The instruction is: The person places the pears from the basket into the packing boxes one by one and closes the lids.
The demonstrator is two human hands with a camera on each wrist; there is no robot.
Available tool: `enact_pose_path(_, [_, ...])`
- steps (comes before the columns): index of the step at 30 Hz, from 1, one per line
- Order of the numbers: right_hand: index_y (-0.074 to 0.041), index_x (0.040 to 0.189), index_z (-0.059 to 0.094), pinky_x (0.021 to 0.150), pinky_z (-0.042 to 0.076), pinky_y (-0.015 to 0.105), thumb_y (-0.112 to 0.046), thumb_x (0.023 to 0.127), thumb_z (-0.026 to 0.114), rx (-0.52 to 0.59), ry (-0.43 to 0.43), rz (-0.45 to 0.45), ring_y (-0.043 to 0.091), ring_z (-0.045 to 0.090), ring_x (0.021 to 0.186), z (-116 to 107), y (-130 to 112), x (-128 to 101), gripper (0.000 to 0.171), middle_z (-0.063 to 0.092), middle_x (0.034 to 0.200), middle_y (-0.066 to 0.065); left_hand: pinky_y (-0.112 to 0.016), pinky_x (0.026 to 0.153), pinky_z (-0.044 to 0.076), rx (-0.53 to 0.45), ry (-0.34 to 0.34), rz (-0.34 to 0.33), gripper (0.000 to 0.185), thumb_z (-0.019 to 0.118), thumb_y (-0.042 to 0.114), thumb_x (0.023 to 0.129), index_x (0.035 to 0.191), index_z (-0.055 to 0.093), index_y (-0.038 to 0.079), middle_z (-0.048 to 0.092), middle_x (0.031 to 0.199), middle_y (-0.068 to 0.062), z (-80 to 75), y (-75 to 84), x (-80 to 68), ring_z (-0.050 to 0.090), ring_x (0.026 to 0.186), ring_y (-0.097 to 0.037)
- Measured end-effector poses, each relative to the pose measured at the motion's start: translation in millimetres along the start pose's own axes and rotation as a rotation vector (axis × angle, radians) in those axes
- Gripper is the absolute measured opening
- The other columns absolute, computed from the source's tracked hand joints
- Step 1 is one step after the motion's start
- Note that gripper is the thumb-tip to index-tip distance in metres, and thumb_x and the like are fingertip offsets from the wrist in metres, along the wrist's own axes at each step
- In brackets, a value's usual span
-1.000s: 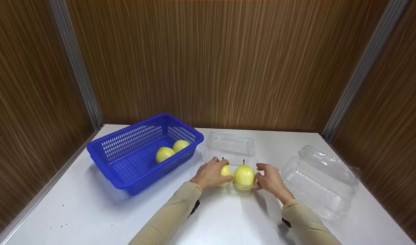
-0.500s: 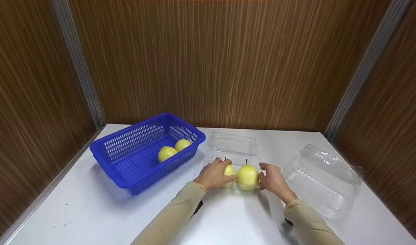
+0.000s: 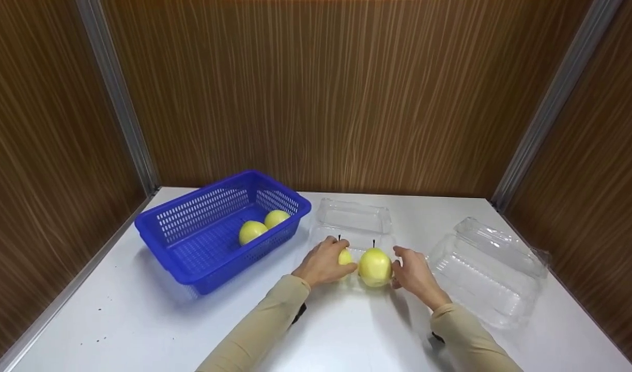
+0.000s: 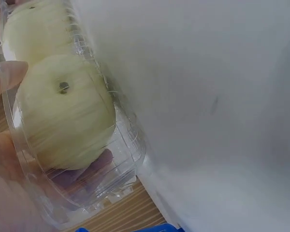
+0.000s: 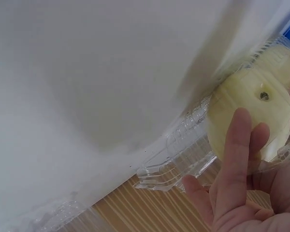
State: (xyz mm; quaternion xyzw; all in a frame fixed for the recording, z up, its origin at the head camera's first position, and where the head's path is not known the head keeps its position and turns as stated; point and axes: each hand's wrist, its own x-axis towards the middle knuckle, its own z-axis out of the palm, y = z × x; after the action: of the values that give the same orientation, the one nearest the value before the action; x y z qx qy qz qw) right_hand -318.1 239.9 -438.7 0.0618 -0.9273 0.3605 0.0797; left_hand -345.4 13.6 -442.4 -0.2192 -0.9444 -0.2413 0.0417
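In the head view, two round yellow pears with dark stems sit side by side in the near half of a clear plastic container [image 3: 354, 214], whose lid lies folded back. My left hand [image 3: 323, 262] curls over the left pear [image 3: 344, 259], largely covering it; in the left wrist view its fingers show through the plastic beside the pear [image 4: 67, 116]. At the container's right end, my right hand [image 3: 415, 273] grips the wall, close to the right pear [image 3: 374, 267]. One long finger passes in front of that pear [image 5: 232, 104] in the right wrist view.
A blue slotted basket [image 3: 184, 279] stands at the left with two more pears [image 3: 252, 232] inside. Another clear container [image 3: 481, 279] lies unfolded at the right, near the table edge. Brown wood-grain panels [image 3: 316, 93] enclose the white table [image 3: 341, 336].
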Motion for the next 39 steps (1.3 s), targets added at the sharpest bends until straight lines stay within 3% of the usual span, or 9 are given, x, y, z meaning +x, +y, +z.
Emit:
enact_pose_path(6, [0.017,0.131,0.050,0.045,0.053,0.026,0.006,0.089,0.048,0.026,-0.010,0.008,0.021,0.066,0.048,-1,2,-1,0.044,0.055,0.125,0.040,-0.036,0.082,0.051,0.026,0.028,-0.002,0.054,0.064,0.048,0.087,0.129,0.061,0.015,0.060,0.117,-0.009,0.7,-0.7,-0.3,0.058,0.095,-0.020])
enact_pose_path(15, [0.017,0.132,0.049,0.049,0.056,0.030,0.004,0.089,0.046,0.052,-0.040,0.017,0.026,0.069,0.054,-4,2,-1,0.044,0.055,0.127,0.039,-0.039,0.086,0.051,0.055,0.139,0.063,0.048,0.058,0.049,0.092,0.119,0.067,0.011,0.064,0.113,-0.007,-1.7,-3.7,1.6,0.061,0.101,-0.024])
enact_pose_path(20, [0.017,0.131,0.049,0.047,0.055,0.029,0.004,0.090,0.045,0.059,-0.037,0.005,0.025,0.068,0.052,-5,3,-2,0.043,0.055,0.126,0.039,-0.040,0.087,0.049,0.059,0.183,0.057,0.043,0.056,0.046,0.095,0.117,0.068,0.011,0.065,0.110,-0.007,-6.2,-5.9,5.0,0.060,0.102,-0.023])
enact_pose_path(26, [0.017,0.131,0.049,0.047,0.056,0.030,0.006,0.090,0.045,0.083,-0.027,0.005,0.022,0.066,0.050,-6,4,-4,0.043,0.056,0.125,0.039,-0.039,0.093,0.048,0.028,0.201,0.000,0.037,0.059,0.040,0.095,0.116,0.068,0.011,0.064,0.112,-0.006,-10.8,-9.8,9.3,0.058,0.108,-0.023])
enact_pose_path(32, [0.016,0.132,0.048,0.048,0.056,0.029,0.004,0.090,0.045,0.073,-0.039,0.017,0.024,0.068,0.052,-6,3,-3,0.044,0.055,0.127,0.038,-0.045,0.104,0.042,-0.019,0.204,-0.084,0.048,0.058,0.042,0.096,0.129,0.060,0.008,0.058,0.127,-0.014,-13.5,-16.2,11.9,0.052,0.123,-0.029])
enact_pose_path(39, [0.017,0.131,0.049,0.047,0.054,0.027,0.004,0.091,0.046,0.046,-0.026,0.002,0.020,0.067,0.050,-6,2,-4,0.043,0.055,0.127,0.038,-0.049,0.110,0.038,-0.180,0.140,-0.220,0.058,0.050,0.045,0.098,0.143,0.047,0.008,0.047,0.139,-0.019,-15.5,-24.9,17.0,0.044,0.131,-0.034])
